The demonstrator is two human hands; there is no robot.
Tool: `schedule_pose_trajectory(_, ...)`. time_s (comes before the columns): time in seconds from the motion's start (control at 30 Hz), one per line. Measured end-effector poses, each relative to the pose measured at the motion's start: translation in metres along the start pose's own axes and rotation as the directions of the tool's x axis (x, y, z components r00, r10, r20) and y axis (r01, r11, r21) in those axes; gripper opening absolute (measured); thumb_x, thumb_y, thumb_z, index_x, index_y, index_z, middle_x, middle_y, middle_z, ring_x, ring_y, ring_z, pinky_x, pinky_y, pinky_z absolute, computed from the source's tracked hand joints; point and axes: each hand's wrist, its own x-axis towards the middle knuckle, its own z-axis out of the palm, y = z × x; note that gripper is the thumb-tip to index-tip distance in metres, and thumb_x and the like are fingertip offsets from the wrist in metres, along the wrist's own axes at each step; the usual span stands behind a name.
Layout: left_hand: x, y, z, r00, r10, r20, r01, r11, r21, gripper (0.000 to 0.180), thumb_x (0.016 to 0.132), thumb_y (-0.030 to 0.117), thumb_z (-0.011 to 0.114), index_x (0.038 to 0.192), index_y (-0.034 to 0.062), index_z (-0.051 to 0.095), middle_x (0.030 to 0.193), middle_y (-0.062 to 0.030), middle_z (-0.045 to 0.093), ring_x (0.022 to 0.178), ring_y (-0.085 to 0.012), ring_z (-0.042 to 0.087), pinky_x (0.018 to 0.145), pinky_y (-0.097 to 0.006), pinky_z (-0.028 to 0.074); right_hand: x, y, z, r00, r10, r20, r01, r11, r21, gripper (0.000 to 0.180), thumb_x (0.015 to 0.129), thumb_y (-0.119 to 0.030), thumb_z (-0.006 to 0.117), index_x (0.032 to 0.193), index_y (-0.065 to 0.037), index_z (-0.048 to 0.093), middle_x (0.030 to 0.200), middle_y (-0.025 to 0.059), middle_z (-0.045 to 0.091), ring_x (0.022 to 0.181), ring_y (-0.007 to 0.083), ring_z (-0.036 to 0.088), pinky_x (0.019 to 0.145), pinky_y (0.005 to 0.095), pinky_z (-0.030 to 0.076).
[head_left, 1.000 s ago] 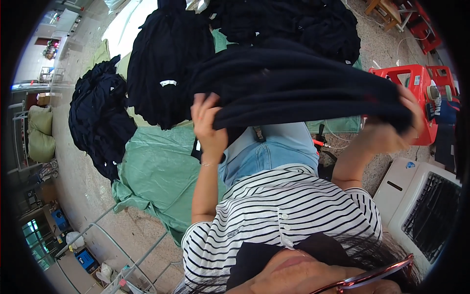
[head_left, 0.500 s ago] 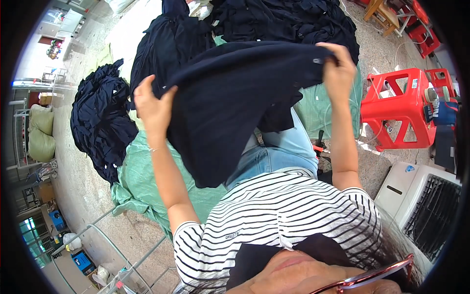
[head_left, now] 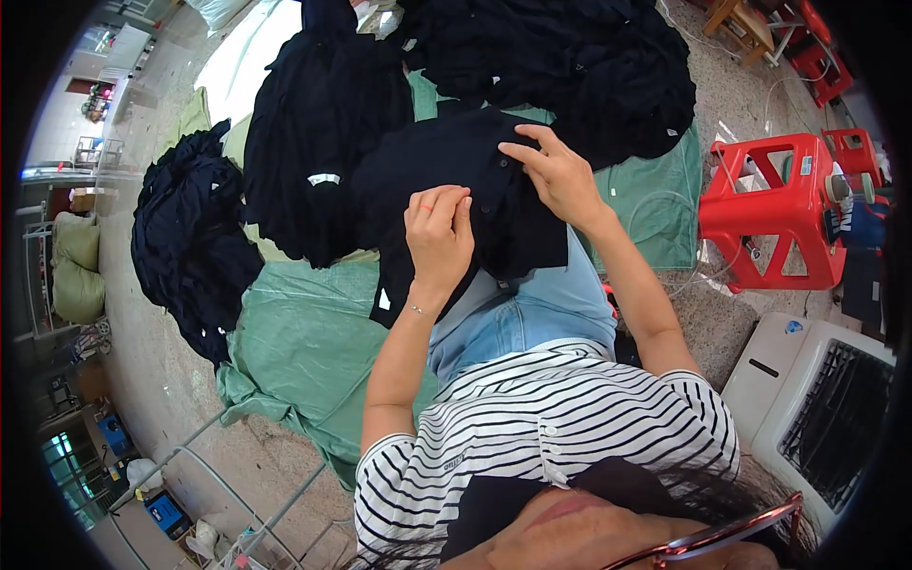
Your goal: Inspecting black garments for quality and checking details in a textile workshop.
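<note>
While dark garment (head_left: 446, 180) lies across lap, left hand (head_left: 439, 233) pinches its fabric; right hand (head_left: 559, 176) pressed flat, fingers spread

The lower part of the dark navy garment (head_left: 446, 180) disappears under the left hand (head_left: 439, 233) and over the lap, so its hem cannot be seen. The right hand (head_left: 560, 176) hides whatever its fingertips press. At top centre, the big heap of dark clothes (head_left: 570, 66) runs off the frame. The red stool (head_left: 774, 214) at right blocks small items behind it, perhaps bottles. Lower left, the metal rack (head_left: 237, 494) is cut by the rim.
</note>
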Motion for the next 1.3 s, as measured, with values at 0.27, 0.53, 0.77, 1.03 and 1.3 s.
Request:
schedule_pose_trajectory(0.27,0.000,0.000,-0.003,0.999,-0.043,-0.031,0.043,0.999,0.003,0.008,0.090,0.004,0.067,0.097,0.0051,0.070,0.098,-0.0065,0.070,0.093,-0.0269,0.062,0.082,-0.038,0.048,0.011,-0.018,-0.004,0.973,-0.181,0.145,0.202,0.968,-0.147,0.025,0.079,0.004,0.066,0.099,-0.009,0.073,0.107,0.0081,0.068,0.083,0.0270,0.069,0.071,0.0344,0.056)
schedule_pose_trajectory(0.53,0.014,0.008,-0.003,0.997,0.071,0.029,-0.072,0.997,0.036,0.022,0.087,0.012,0.072,0.108,0.0031,0.069,0.102,-0.0089,0.067,0.097,-0.0293,0.062,0.085,-0.040,0.048,0.019,-0.036,-0.002,0.996,0.064,-0.067,-0.026,0.887,0.461,0.017,0.083,0.009,0.067,0.095,-0.002,0.070,0.100,0.0094,0.069,0.078,0.0233,0.070,0.062,0.0307,0.055)
schedule_pose_trajectory(0.77,0.019,-0.022,-0.013,0.870,-0.295,0.396,0.489,0.629,-0.605,0.018,0.088,0.009,0.077,0.089,-0.0063,0.069,0.072,0.0019,0.058,0.070,-0.0034,0.050,0.060,-0.023,0.040,0.024,-0.034,0.022,0.954,0.155,-0.257,-0.034,0.908,0.418,0.020,0.083,0.014,0.064,0.096,0.000,0.071,0.096,0.0070,0.070,0.085,0.0141,0.068,0.071,0.0255,0.053)
schedule_pose_trajectory(1.03,0.013,-0.021,-0.009,0.817,-0.505,0.279,0.560,0.578,-0.594,0.018,0.093,0.012,0.073,0.086,-0.0037,0.070,0.069,0.0065,0.059,0.062,-0.0006,0.047,0.054,-0.019,0.036,-0.030,-0.081,0.034,0.985,-0.025,-0.169,0.045,0.992,0.117,0.047,0.062,-0.022,0.090,0.096,-0.005,0.062,0.102,0.0106,0.059,0.092,0.0305,0.059,0.080,0.0402,0.049)
schedule_pose_trajectory(1.3,0.019,0.046,-0.045,0.991,-0.118,-0.065,0.088,0.931,-0.355,0.009,0.089,0.002,0.071,0.091,-0.0017,0.064,0.070,-0.0083,0.058,0.055,-0.0150,0.050,0.052,-0.026,0.040,-0.039,-0.099,-0.002,0.971,-0.019,-0.240,0.123,0.896,0.427,0.021,0.076,0.010,0.072,0.091,0.000,0.062,0.085,0.0126,0.063,0.064,0.0277,0.061,0.053,0.0330,0.049)
